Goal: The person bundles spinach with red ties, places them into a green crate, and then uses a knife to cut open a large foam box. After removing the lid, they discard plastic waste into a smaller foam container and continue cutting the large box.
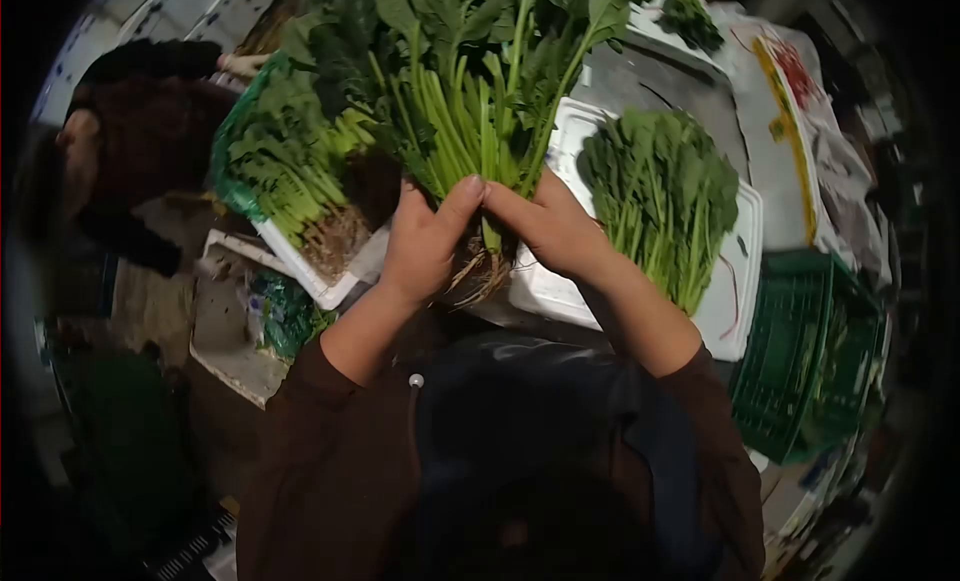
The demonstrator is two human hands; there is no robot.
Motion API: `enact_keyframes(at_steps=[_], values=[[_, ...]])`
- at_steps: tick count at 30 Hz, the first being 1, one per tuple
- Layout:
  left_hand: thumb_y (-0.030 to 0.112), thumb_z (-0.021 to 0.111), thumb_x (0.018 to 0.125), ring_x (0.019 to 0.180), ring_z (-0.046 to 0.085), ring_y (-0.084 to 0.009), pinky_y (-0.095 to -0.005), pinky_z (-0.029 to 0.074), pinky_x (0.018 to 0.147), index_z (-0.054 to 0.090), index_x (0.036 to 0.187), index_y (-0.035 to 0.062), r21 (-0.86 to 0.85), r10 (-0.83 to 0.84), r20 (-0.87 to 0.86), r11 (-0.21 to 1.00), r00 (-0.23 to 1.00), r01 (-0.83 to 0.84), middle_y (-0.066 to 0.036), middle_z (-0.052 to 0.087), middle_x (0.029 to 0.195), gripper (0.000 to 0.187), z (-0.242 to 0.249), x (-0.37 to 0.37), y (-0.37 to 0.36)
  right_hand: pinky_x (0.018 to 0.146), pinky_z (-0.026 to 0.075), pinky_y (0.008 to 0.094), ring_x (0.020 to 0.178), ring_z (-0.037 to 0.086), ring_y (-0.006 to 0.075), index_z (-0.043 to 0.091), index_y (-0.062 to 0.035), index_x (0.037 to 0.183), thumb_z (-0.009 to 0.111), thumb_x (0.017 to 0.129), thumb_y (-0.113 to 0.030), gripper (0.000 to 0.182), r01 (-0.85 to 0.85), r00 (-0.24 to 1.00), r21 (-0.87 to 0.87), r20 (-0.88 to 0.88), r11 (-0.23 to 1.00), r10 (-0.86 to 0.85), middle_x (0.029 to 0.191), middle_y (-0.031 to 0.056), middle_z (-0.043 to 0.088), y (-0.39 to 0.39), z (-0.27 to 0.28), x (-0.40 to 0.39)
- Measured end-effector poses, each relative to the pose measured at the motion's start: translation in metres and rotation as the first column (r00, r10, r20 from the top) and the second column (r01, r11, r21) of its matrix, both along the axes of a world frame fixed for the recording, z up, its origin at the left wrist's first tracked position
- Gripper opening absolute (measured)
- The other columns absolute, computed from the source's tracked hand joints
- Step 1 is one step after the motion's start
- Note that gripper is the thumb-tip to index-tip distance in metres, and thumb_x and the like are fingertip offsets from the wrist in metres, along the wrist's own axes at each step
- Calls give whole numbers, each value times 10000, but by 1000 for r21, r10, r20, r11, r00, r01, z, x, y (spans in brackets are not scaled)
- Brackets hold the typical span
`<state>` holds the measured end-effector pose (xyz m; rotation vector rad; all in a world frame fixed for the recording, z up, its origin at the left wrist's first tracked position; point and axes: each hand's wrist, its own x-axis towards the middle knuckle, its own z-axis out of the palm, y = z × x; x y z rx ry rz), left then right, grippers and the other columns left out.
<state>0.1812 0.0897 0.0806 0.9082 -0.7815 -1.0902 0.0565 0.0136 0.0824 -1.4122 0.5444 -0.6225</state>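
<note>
Both of my hands are wrapped round the lower stems of a big bunch of spinach (470, 101), leaves pointing away from me and brownish roots hanging below. My left hand (425, 236) grips the left side and my right hand (550, 226) the right, with the thumbs meeting in front. To the right, another bunch of spinach (660, 196) lies on a white foam lid (745, 271). On the left, more rooted spinach (295, 171) fills a white foam box (318, 289) lined with green plastic.
A green plastic crate (790, 351) stands at the right. Another person's dark sleeve (150, 61) and hand (245, 65) reach in at upper left. Below the foam box is an open, dirty white box (225, 341) with green plastic. A few leaves (690, 19) lie at the top right.
</note>
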Motion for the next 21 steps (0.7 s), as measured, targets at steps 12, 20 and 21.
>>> enact_keyframes(at_steps=[12, 20, 21], values=[[288, 603, 865, 1100, 480, -198, -298, 384, 938, 307, 1293, -76, 530, -535, -30, 708, 845, 467, -153, 496, 1200, 634, -73, -172, -61, 674, 486, 273, 873, 582, 142, 546, 29, 1134, 567, 867, -303, 427, 399, 891, 481, -405, 781, -206, 1035, 87, 602, -1, -63, -222], [434, 619, 828, 897, 544, -154, -277, 448, 764, 401, 1238, -67, 430, -565, 214, 787, 797, 442, -138, 574, 1058, 683, -62, -195, -63, 547, 454, 258, 664, 577, 141, 563, 63, 1035, 603, 830, -404, 511, 284, 940, 425, -299, 860, -163, 870, 112, 618, -16, -70, -258], [434, 619, 828, 897, 544, -154, -277, 448, 764, 401, 1238, -67, 434, -561, 215, 788, 799, 436, -138, 574, 1058, 683, -66, -192, -67, 556, 450, 260, 668, 578, 147, 563, 66, 1028, 584, 843, -428, 528, 282, 887, 412, -457, 866, -71, 852, 113, 618, -20, -70, -262]])
